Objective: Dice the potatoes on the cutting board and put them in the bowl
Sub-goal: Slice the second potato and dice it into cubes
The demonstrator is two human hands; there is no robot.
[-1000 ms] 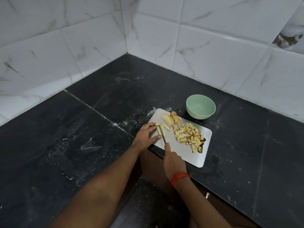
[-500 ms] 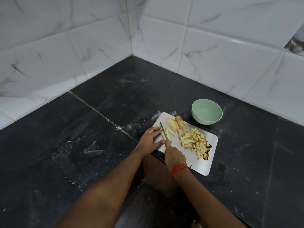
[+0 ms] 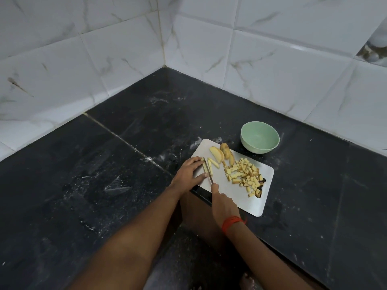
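Observation:
A white cutting board [image 3: 230, 186] lies on the black counter, its near corner over the counter edge. A heap of diced potato [image 3: 244, 173] covers its right half. Potato slices [image 3: 222, 153] lie at its far end. My left hand [image 3: 189, 173] presses a potato strip [image 3: 204, 167] down on the board's left side. My right hand [image 3: 222, 203] grips a knife [image 3: 208, 172] whose blade lies along that strip, with loose strips [image 3: 212, 164] just right of it. The mint green bowl [image 3: 259, 139] stands beyond the board and has nothing in it.
White marble-look tiled walls [image 3: 188, 49] meet in a corner behind the counter. The black stone counter [image 3: 104, 174] stretches left and right, with white smears. A red thread band [image 3: 232, 222] circles my right wrist. Below the counter edge a dark gap opens under my arms.
The knife blade has shifted slightly along the strip under my left fingers, and the camera view has drifted. The diced heap and bowl stay where they were.

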